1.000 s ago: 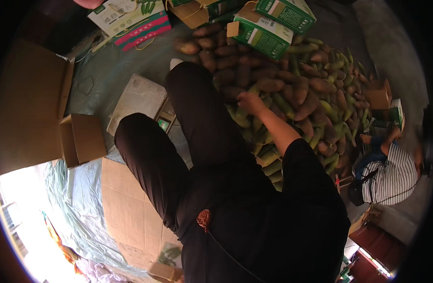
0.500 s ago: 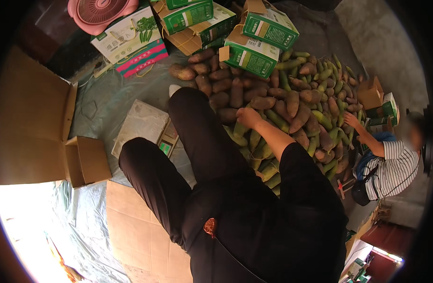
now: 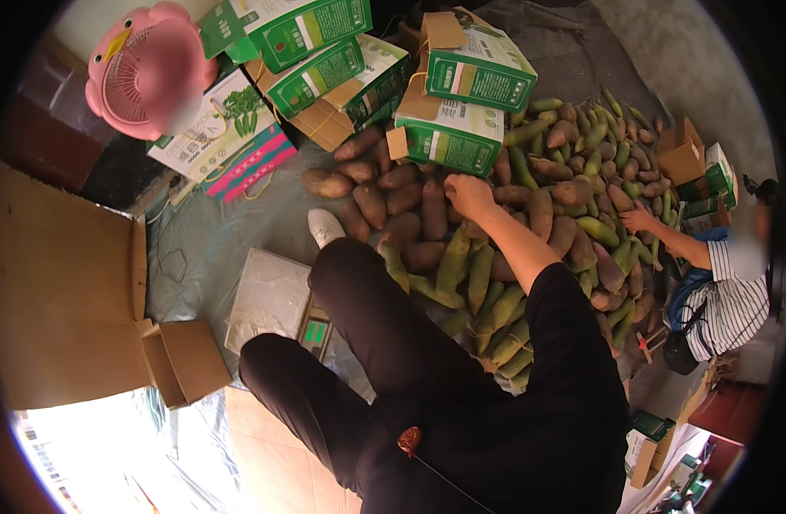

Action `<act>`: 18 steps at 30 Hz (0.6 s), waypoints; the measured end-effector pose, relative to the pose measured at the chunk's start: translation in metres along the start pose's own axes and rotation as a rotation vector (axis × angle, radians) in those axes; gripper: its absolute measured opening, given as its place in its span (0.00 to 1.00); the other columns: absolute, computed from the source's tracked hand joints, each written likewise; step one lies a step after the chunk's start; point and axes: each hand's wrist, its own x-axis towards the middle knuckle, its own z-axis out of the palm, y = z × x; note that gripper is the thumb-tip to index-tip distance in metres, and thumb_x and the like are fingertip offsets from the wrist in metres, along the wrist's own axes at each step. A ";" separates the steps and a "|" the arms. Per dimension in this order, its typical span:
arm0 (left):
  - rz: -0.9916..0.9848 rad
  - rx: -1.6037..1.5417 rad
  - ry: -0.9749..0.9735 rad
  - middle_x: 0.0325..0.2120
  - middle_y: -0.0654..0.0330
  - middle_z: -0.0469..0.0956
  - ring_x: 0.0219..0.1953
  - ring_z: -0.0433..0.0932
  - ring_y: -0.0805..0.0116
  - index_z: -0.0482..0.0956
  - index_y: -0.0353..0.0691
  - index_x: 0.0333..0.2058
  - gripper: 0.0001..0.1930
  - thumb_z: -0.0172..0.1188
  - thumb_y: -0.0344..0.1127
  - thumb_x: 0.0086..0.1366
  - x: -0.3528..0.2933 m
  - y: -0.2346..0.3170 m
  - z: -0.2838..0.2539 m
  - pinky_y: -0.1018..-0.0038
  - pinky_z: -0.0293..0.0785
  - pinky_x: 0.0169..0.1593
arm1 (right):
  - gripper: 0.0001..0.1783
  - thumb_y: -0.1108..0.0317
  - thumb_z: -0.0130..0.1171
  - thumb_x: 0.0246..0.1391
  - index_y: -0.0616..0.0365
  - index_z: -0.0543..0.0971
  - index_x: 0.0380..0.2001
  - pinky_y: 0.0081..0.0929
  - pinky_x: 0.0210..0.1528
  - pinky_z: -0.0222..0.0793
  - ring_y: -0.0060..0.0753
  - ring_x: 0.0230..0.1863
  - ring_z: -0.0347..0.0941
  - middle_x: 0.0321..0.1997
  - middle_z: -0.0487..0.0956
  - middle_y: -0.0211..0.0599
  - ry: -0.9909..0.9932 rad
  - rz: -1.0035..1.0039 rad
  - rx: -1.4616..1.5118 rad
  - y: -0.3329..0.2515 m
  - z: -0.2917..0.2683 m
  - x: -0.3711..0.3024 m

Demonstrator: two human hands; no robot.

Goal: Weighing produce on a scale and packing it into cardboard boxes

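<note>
My right hand (image 3: 470, 197) reaches forward into a heap of vegetables, just below a green carton (image 3: 457, 133). Its fingers curl downward among the reddish-brown tubers (image 3: 433, 210); whatever they grip is hidden under the hand. Long green radishes (image 3: 480, 278) with pale ends lie nearer to me, beside my forearm. My left hand does not show; only my black-clothed body and legs fill the lower middle. By my knee lies a flat scale (image 3: 269, 300) with a lit green display.
At the right, a person in a striped shirt (image 3: 723, 313) stretches a hand (image 3: 640, 218) onto the heap. Green-and-white cartons (image 3: 479, 73) stand at the back. A pink ribbed basket (image 3: 140, 73) is back left. Brown cardboard boxes (image 3: 187, 364) stand at left.
My right hand has moved farther across the heap, from the green radishes toward the tubers near the cartons. The whole view has shifted a little.
</note>
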 end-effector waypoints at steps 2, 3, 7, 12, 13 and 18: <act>0.027 0.001 0.012 0.38 0.53 0.74 0.41 0.71 0.65 0.75 0.30 0.43 0.15 0.55 0.25 0.55 0.019 0.019 0.007 0.67 0.67 0.44 | 0.09 0.67 0.58 0.48 0.54 0.78 0.35 0.43 0.38 0.72 0.46 0.37 0.77 0.31 0.79 0.42 0.083 -0.082 -0.122 -0.010 -0.017 0.033; 0.041 -0.001 0.010 0.38 0.53 0.74 0.42 0.70 0.64 0.75 0.30 0.43 0.15 0.55 0.25 0.56 0.028 0.032 0.016 0.67 0.67 0.45 | 0.09 0.67 0.58 0.48 0.54 0.78 0.35 0.43 0.38 0.72 0.46 0.37 0.77 0.31 0.79 0.42 0.092 -0.075 -0.123 -0.010 -0.023 0.050; 0.087 -0.001 0.016 0.40 0.52 0.74 0.43 0.70 0.64 0.74 0.30 0.44 0.15 0.55 0.25 0.56 0.063 0.068 0.037 0.67 0.67 0.46 | 0.07 0.69 0.53 0.49 0.52 0.78 0.33 0.38 0.32 0.73 0.42 0.32 0.78 0.30 0.80 0.39 0.198 -0.167 -0.455 -0.020 -0.043 0.121; 0.132 -0.007 0.027 0.42 0.51 0.73 0.46 0.69 0.63 0.74 0.30 0.46 0.16 0.54 0.24 0.57 0.101 0.103 0.063 0.67 0.66 0.48 | 0.11 0.69 0.48 0.53 0.50 0.76 0.38 0.36 0.26 0.72 0.36 0.32 0.80 0.30 0.81 0.32 0.246 -0.166 -0.611 -0.022 -0.053 0.198; 0.139 -0.008 0.030 0.42 0.51 0.73 0.46 0.69 0.63 0.74 0.31 0.46 0.16 0.54 0.24 0.57 0.107 0.108 0.068 0.66 0.66 0.49 | 0.15 0.69 0.48 0.53 0.49 0.73 0.45 0.38 0.24 0.71 0.34 0.32 0.80 0.31 0.82 0.31 0.176 -0.108 -0.671 -0.020 -0.054 0.211; 0.157 0.007 0.058 0.44 0.51 0.73 0.48 0.69 0.62 0.73 0.31 0.47 0.17 0.54 0.24 0.58 0.126 0.133 0.074 0.66 0.65 0.50 | 0.22 0.66 0.48 0.55 0.50 0.67 0.55 0.42 0.26 0.73 0.35 0.35 0.81 0.38 0.83 0.33 -0.046 0.106 -0.783 -0.036 -0.069 0.243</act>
